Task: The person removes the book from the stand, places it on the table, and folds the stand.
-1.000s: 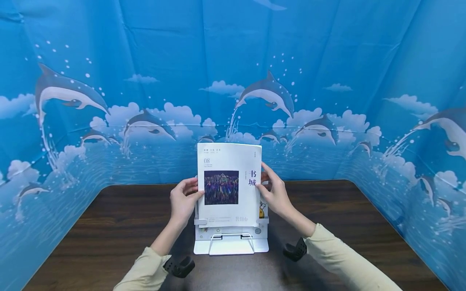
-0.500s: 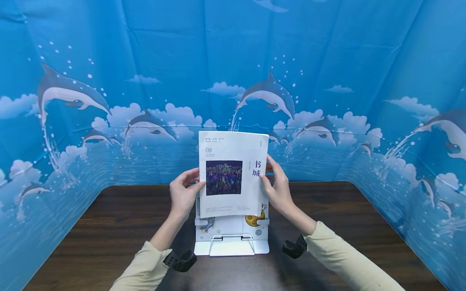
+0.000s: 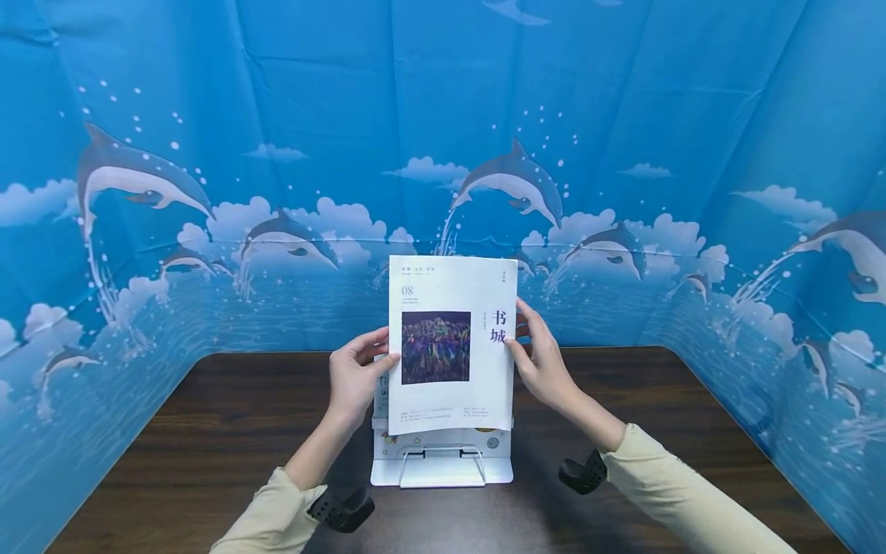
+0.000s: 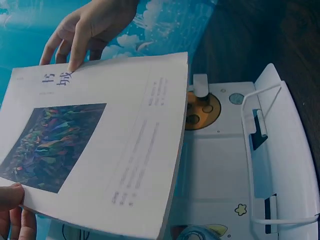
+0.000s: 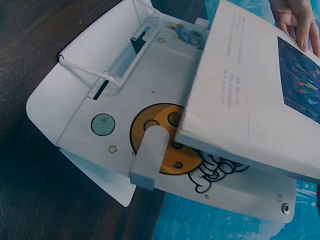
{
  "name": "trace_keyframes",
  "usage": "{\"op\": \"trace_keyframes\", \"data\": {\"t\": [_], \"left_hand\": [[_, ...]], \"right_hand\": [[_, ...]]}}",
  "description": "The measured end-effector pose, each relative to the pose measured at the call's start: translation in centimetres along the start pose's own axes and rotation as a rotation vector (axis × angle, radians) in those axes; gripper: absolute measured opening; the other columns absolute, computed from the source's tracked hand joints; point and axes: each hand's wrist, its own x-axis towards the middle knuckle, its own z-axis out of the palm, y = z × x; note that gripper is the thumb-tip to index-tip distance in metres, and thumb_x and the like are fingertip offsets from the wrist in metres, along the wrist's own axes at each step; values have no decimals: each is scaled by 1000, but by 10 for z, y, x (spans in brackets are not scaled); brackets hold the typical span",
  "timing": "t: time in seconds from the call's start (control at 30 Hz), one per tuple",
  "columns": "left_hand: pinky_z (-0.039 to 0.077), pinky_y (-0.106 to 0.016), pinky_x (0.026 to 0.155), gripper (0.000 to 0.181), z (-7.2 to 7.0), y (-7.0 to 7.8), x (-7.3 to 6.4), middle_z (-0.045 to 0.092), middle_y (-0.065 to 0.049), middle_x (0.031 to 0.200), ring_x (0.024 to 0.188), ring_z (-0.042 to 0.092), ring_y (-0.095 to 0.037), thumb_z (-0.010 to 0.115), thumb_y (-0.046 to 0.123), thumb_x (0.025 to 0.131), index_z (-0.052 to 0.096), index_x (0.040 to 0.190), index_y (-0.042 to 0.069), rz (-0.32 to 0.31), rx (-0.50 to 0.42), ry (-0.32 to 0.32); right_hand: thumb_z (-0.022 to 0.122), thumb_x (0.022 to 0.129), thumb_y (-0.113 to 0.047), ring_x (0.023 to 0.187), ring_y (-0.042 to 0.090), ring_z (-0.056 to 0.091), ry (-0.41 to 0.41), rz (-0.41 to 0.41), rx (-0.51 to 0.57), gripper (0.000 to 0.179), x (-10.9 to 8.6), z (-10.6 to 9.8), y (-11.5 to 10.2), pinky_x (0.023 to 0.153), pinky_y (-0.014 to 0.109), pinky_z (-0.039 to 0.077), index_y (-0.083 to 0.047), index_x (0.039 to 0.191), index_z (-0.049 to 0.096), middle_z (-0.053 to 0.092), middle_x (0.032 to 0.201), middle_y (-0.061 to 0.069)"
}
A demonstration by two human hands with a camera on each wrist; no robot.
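A white paperback book (image 3: 451,342), with a dark colourful picture on its cover, is held upright with both hands. My left hand (image 3: 361,369) pinches its left edge with the thumb on the cover. My right hand (image 3: 538,358) pinches the right edge. The book hangs just in front of a white book stand (image 3: 441,465) on the table. In the left wrist view the book (image 4: 100,145) stands off the stand's back panel (image 4: 220,165), with my right hand (image 4: 90,25) at its far edge. In the right wrist view the book's lower edge (image 5: 250,135) hovers over the stand (image 5: 115,105).
The stand has a wire page holder (image 3: 441,455) and a cartoon-printed back panel. It sits mid-table on a dark wooden table (image 3: 208,446). A blue dolphin-print curtain (image 3: 623,154) closes off the back and both sides. Black wrist straps (image 3: 342,508) sit on both sleeves.
The book came up off the stand's ledge, then shifted slightly right and lower in front of the stand. Both hands kept their grip and moved with it.
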Motion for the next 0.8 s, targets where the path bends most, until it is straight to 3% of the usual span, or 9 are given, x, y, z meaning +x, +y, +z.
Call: {"op": "trace_keyframes", "data": {"t": [0.1, 0.3, 0.6, 0.8], "left_hand": [[50, -17, 64, 40, 1, 1, -3, 64, -16, 104, 81, 60, -11, 69, -9, 72, 63, 111, -1, -3, 15, -32], [50, -19, 66, 39, 7, 1, -10, 63, -16, 104, 87, 60, -22, 68, -10, 72, 63, 110, -2, -42, 6, -96], [49, -18, 70, 39, 20, 5, -22, 62, -14, 107, 90, 60, -23, 68, -8, 73, 62, 111, -2, -105, -7, -144], [52, -24, 74, 41, 30, 8, -32, 60, -15, 111, 93, 59, -23, 66, -9, 75, 60, 114, -2, -149, -22, -200]], "right_hand": [[50, 85, 12, 86, 27, 51, -23, 31, 17, 58, -3, -4, 14, 64, 32, 48, 8, 137, 26, 48, 108, 24], [50, 88, 7, 89, 24, 51, -76, 119, 36, 57, -10, -16, 20, 69, 26, 49, 2, 139, 26, 49, 109, 17], [51, 87, 7, 83, 24, 53, -119, 252, 66, 57, -18, -33, 24, 65, 28, 49, 2, 139, 27, 49, 105, 17], [49, 87, 8, 80, 26, 52, -172, 360, 131, 57, -25, -47, 28, 63, 29, 49, 5, 138, 25, 47, 106, 19]]}}
